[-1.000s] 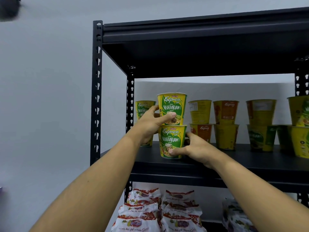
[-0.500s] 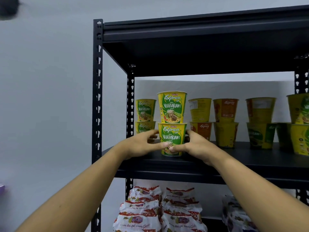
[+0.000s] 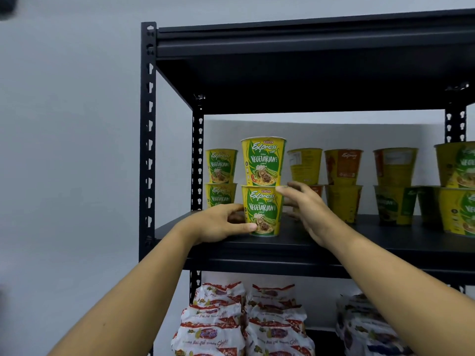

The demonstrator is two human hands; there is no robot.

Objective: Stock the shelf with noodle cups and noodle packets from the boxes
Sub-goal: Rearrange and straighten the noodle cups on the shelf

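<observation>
yellow-green noodle cups (image 3: 263, 161), black shelf (image 3: 334, 242)

The place looks like a shop's stockroom or a small retail display. A black metal shelving rack (image 3: 148, 124) with slotted uprights stands against a plain pale wall (image 3: 69, 124). On its middle shelf board (image 3: 334, 244), yellow-and-green noodle cups (image 3: 263, 160) stand in rows, stacked two high, with orange-labelled ones further along. On the level below, white bags of noodle packets (image 3: 213, 325) lie piled on one another. So many goods of one kind, ranged in order, point to trade rather than a home pantry.
</observation>
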